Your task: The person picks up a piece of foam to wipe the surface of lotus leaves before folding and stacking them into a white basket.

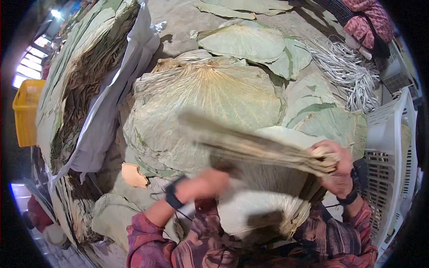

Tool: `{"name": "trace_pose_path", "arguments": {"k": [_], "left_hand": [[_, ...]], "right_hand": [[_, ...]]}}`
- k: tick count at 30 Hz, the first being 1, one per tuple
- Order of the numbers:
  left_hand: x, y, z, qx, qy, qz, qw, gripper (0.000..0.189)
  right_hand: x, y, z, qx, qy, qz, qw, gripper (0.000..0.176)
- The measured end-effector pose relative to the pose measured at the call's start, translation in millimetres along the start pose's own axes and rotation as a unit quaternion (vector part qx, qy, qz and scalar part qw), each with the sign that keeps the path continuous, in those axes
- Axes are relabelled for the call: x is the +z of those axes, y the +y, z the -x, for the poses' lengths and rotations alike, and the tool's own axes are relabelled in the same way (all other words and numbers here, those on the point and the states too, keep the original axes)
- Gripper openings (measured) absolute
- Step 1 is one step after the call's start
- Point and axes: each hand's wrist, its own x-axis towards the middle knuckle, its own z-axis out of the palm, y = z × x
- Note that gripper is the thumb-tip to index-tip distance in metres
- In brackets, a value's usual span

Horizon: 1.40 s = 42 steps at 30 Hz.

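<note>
A folded bundle of dried leaves (254, 145) is gripped at its gathered end by my right hand (337, 167); its far end points left and is blurred. Below the bundle, my left hand (208, 183) is smeared by motion, and its fingers cannot be made out. A large pile of flat, pale green dried leaves (205, 98) lies in front of me. Close to my lap, another pale leaf (250, 212) has its gathered base at the right, under the bundle.
At the left stand a tall leaf stack (85, 76) with white sheeting (107, 102) and a yellow bin (27, 111). White strips (348, 73) lie at the upper right, near a person in pink (366, 27). A white basket (386, 169) borders my right side.
</note>
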Motion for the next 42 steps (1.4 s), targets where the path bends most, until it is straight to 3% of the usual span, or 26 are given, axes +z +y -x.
{"name": "trace_pose_path", "arguments": {"k": [1,2,3,4,6,8,12,14,16,18,21,23,27,30,33,35,36,37,39,40,42], "left_hand": [[68.1,-121.9,-9.0,0.096,0.349,0.000,0.932,0.017],[14.9,-103.0,22.2,0.099,0.524,0.121,0.837,0.012],[-16.1,-124.9,35.5,-0.214,0.365,-0.211,0.881,0.015],[-39.5,-129.7,41.3,-0.307,0.389,-0.134,0.858,0.030],[-68.5,-150.9,43.3,-0.195,0.536,-0.143,0.809,0.035],[-97.0,-167.4,13.4,0.038,0.694,-0.209,0.688,0.033],[-150.9,-140.0,-47.7,-0.010,0.719,-0.186,0.670,0.035],[-166.4,-132.6,-70.3,-0.027,0.732,-0.194,0.653,0.034],[-175.8,-126.3,-84.2,-0.157,0.672,-0.189,0.699,0.030],[-178.8,-127.8,-99.2,-0.160,0.693,-0.194,0.675,0.026],[-184.0,-124.5,-103.2,-0.222,0.677,-0.199,0.673,0.041],[-186.2,-118.6,-100.4,-0.237,0.653,-0.171,0.699,0.025],[-190.6,-111.5,-94.7,-0.243,0.648,-0.183,0.698,0.026],[-185.6,-99.5,-87.9,-0.219,0.669,-0.160,0.692,0.023],[-166.4,-79.2,-73.4,-0.047,0.725,-0.155,0.670,0.022],[-124.4,-63.5,-78.7,-0.011,0.684,-0.144,0.715,0.022],[-99.0,-35.6,-70.5,-0.024,0.635,-0.100,0.766,0.023],[-69.7,-12.6,-61.1,-0.043,0.589,-0.168,0.789,0.024],[-27.2,18.5,-42.2,0.058,0.531,-0.130,0.835,0.018],[-13.1,39.5,-26.3,0.067,0.497,-0.089,0.860,0.013],[1.7,54.3,5.9,0.128,0.454,0.015,0.882,0.021]], "right_hand": [[3.7,-3.7,-3.2,-0.018,-0.036,0.002,0.999,0.041],[9.1,-3.0,-1.3,-0.044,-0.070,-0.006,0.997,0.041],[12.4,-5.4,-1.5,-0.057,-0.094,-0.005,0.994,0.041],[15.6,-8.3,-1.3,-0.069,-0.121,-0.006,0.990,0.040],[17.5,-13.7,-4.3,-0.075,-0.142,-0.009,0.987,0.040],[21.3,-17.0,-8.9,-0.086,-0.162,-0.010,0.983,0.040],[34.7,-21.5,-1.8,-0.098,-0.241,0.004,0.966,0.041],[34.0,-24.7,-1.5,-0.084,-0.330,0.038,0.939,0.036],[35.7,-21.6,4.1,-0.074,-0.334,0.025,0.939,0.034],[34.7,-18.4,6.0,-0.070,-0.337,0.016,0.939,0.035],[33.9,-15.5,6.1,-0.072,-0.327,0.015,0.942,0.036],[33.0,-15.4,5.8,-0.072,-0.325,0.014,0.943,0.036],[32.3,-14.7,7.7,-0.068,-0.325,0.016,0.943,0.037],[34.4,-12.5,12.7,-0.067,-0.313,0.008,0.947,0.037],[35.5,-12.6,12.4,-0.070,-0.313,-0.004,0.947,0.036],[37.2,-13.4,11.3,-0.073,-0.316,-0.002,0.946,0.036],[37.7,-13.5,10.7,-0.073,-0.319,0.002,0.945,0.035],[37.5,-13.9,10.1,-0.077,-0.320,-0.001,0.944,0.035],[37.1,-14.9,10.3,-0.075,-0.327,0.020,0.942,0.037],[37.8,-15.2,11.3,-0.079,-0.329,0.017,0.941,0.037],[38.6,-15.9,14.0,-0.078,-0.328,0.028,0.941,0.039]]}}
